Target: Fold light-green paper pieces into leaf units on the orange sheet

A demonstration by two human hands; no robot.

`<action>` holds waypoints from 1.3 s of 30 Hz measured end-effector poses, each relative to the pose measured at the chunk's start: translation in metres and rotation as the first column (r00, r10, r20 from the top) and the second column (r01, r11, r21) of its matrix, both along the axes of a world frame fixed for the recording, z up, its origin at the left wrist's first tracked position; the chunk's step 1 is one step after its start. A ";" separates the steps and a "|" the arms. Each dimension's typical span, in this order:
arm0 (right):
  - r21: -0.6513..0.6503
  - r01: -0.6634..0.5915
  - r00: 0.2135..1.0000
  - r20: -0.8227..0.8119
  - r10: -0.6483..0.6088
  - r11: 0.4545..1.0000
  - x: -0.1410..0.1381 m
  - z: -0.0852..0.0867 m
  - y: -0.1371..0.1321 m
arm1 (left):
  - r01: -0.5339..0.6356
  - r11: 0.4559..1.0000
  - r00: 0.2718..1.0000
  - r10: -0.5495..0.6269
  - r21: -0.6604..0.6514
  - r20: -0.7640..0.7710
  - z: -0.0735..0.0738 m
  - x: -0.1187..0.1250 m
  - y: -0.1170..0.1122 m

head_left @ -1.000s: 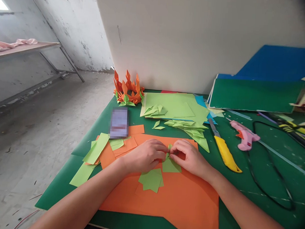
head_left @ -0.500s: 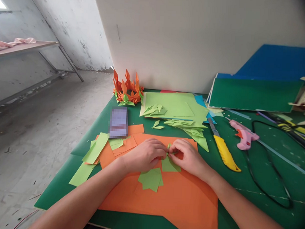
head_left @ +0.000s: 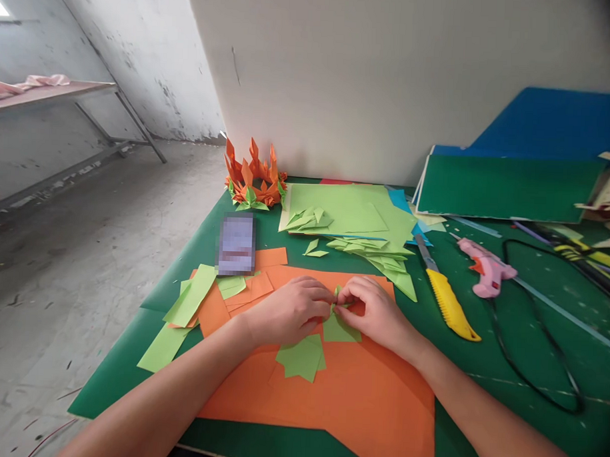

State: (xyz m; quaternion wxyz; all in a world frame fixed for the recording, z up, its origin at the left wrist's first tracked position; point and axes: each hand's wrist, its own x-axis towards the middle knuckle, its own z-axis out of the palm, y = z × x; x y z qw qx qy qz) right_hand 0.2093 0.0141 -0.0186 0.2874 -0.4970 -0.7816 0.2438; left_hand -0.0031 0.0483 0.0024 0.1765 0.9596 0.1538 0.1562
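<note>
My left hand and my right hand meet over a large orange sheet and pinch a small light green paper piece between their fingertips. Both hands have the fingers curled tight on it. Part of the green piece lies flat under the hands. A small pile of light green squares lies just in front of my left hand.
A green mat covers the table. An orange and green folded paper crown, a phone, light green sheets and folded pieces, a yellow utility knife, a pink glue gun with a black cord, and stacked coloured boards lie around.
Both hands stay pinched on the small green piece; the fingers shift only slightly. The view has drifted a little.
</note>
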 end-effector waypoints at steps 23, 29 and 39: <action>-0.011 0.004 1.000 -0.023 -0.005 1.000 0.000 -0.002 0.002 | 0.010 1.000 0.999 -0.010 0.009 -0.040 0.003 0.002 -0.002; -0.019 0.010 1.000 -0.012 -0.010 1.000 0.000 -0.001 0.001 | 0.001 1.000 0.998 0.001 0.025 -0.069 0.004 0.002 -0.002; -0.027 0.011 1.000 0.003 -0.011 1.000 0.000 -0.002 0.001 | -0.029 0.997 0.999 0.027 -0.075 -0.028 0.002 0.000 -0.002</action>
